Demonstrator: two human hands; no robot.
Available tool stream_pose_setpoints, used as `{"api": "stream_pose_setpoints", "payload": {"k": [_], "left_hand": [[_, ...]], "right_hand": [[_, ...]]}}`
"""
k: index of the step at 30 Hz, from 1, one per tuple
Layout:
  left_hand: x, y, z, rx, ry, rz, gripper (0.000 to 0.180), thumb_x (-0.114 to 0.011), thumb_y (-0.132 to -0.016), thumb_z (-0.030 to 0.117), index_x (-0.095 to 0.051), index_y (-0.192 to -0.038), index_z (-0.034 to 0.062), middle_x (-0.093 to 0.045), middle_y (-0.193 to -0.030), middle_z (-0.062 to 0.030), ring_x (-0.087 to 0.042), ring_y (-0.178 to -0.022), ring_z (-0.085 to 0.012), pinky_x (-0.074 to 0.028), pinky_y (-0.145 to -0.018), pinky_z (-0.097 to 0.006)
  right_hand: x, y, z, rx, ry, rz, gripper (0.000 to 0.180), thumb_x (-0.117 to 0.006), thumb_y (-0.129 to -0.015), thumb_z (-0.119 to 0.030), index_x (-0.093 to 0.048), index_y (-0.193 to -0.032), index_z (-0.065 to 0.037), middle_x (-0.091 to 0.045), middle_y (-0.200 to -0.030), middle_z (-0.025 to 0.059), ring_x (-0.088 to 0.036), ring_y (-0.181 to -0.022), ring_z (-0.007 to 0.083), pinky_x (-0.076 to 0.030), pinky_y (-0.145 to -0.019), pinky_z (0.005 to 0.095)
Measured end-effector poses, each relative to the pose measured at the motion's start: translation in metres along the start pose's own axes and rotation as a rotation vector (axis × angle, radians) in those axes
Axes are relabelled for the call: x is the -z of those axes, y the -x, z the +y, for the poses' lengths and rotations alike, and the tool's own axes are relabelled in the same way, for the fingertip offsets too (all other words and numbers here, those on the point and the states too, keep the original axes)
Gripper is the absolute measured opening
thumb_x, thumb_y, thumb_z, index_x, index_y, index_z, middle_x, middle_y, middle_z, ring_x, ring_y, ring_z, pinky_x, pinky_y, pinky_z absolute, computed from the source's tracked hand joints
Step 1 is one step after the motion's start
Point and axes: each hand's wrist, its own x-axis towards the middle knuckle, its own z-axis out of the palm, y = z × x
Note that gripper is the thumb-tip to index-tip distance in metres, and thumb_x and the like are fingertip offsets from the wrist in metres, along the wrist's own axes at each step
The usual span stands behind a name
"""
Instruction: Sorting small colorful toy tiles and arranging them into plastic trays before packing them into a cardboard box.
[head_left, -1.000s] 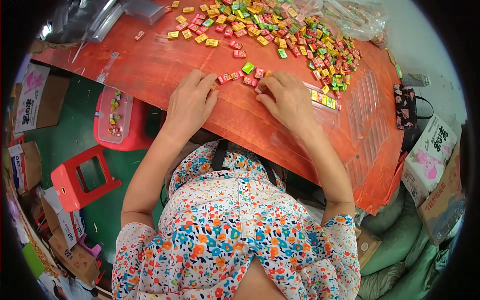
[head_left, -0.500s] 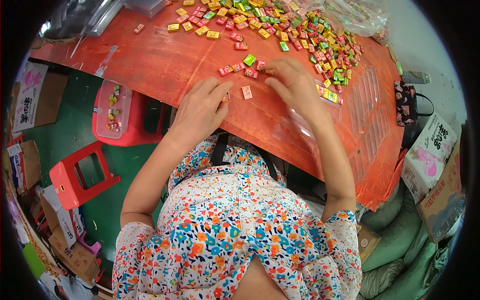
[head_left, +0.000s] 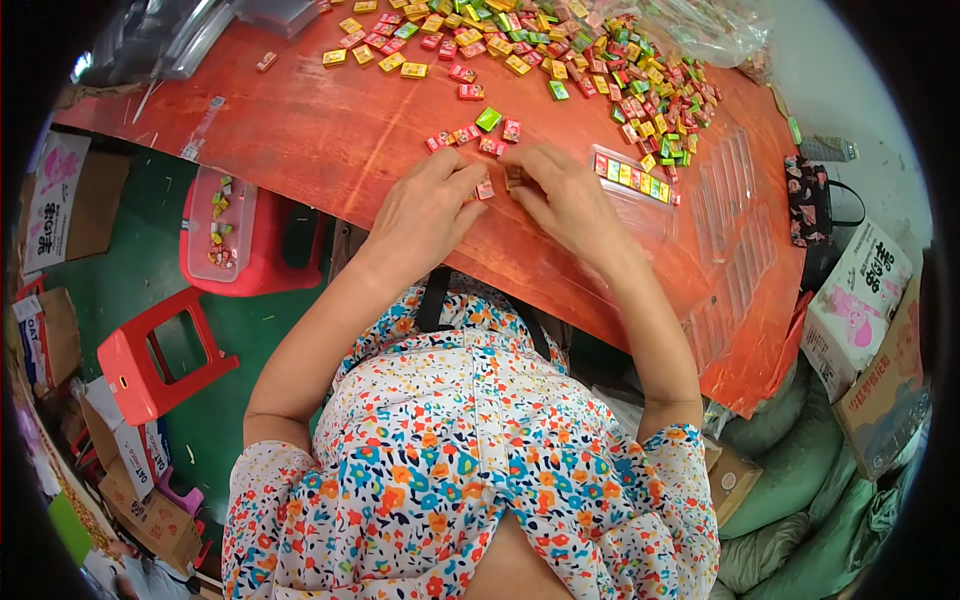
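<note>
1. a red table [head_left: 340, 130] stands over a green floor [head_left: 265, 335], with a red stool [head_left: 135, 365] off to the left.
2. across its far side i see a heap of small boxes [head_left: 640, 100], red, yellow and green, beside a clear plastic bag [head_left: 705, 30].
3. the left hand [head_left: 420, 208] is narrow, thumb and fingers closed on a little pinkish box [head_left: 485, 189] near the table's front edge.
4. the right hand [head_left: 568, 195] curls just beside it, fingertips bunched; i cannot tell whether they hold anything.
5. just beyond both lie a few red boxes [head_left: 466, 133] and one green box [head_left: 488, 119].
6. right of that hand, a clear tray [head_left: 650, 215] bears a row of boxes [head_left: 637, 178].
</note>
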Motion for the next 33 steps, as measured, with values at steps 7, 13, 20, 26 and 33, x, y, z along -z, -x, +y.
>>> {"api": "stream_pose_setpoints", "payload": {"k": [7, 13, 20, 26, 33], "left_hand": [[-0.001, -0.003, 0.0, 0.005, -0.003, 0.024, 0.023, -0.07, -0.079, 0.009, -0.06, -0.098, 0.001, -0.056, -0.094, -0.0137, -0.061, -0.087, -0.0341, -0.052, -0.073, -0.044], [0.007, -0.002, 0.005, 0.003, 0.01, 0.036, 0.026, -0.068, -0.08, 0.008, -0.06, -0.104, 0.0019, -0.055, -0.095, -0.0144, -0.061, -0.087, -0.0354, -0.052, -0.072, -0.045], [0.009, -0.043, -0.015, -0.051, -0.133, 0.167, 0.025, -0.064, -0.084, 0.01, -0.06, -0.107, 0.0021, -0.057, -0.096, -0.0174, -0.061, -0.088, -0.0376, -0.052, -0.074, -0.047], [0.002, -0.092, -0.026, 0.032, -0.306, -0.102, 0.02, -0.062, -0.085, 0.015, -0.064, -0.099, 0.0, -0.062, -0.095, -0.0201, -0.063, -0.089, -0.0392, -0.051, -0.077, -0.048], [0.006, -0.078, -0.023, -0.043, -0.262, 0.139, 0.016, -0.061, -0.082, 0.014, -0.064, -0.082, -0.0018, -0.062, -0.084, -0.0211, -0.064, -0.08, -0.04, -0.052, -0.071, -0.049]], "right_hand": [[-0.002, -0.004, -0.005, -0.041, -0.147, -0.059, 0.033, -0.067, -0.081, -0.002, -0.06, -0.113, -0.003, -0.065, -0.095, 0.0135, -0.066, -0.088, 0.0274, -0.053, -0.077, 0.0364], [0.017, -0.012, 0.0, -0.122, -0.128, 0.001, 0.032, -0.068, -0.084, -0.006, -0.062, -0.115, -0.004, -0.066, -0.098, 0.0101, -0.066, -0.091, 0.0229, -0.054, -0.078, 0.0359], [0.012, -0.037, 0.036, -0.026, 0.142, -0.009, 0.026, -0.065, -0.085, -0.013, -0.063, -0.11, -0.005, -0.064, -0.104, 0.0138, -0.062, -0.097, 0.0332, -0.051, -0.082, 0.0391], [0.015, -0.025, 0.037, -0.018, 0.213, -0.034, 0.025, -0.063, -0.084, -0.01, -0.062, -0.109, -0.004, -0.065, -0.103, 0.0135, -0.062, -0.097, 0.0329, -0.05, -0.084, 0.0412], [0.011, -0.002, 0.021, 0.095, 0.13, -0.067, 0.027, -0.065, -0.083, -0.007, -0.062, -0.11, -0.005, -0.066, -0.1, 0.0121, -0.062, -0.094, 0.0329, -0.049, -0.084, 0.0419]]}}
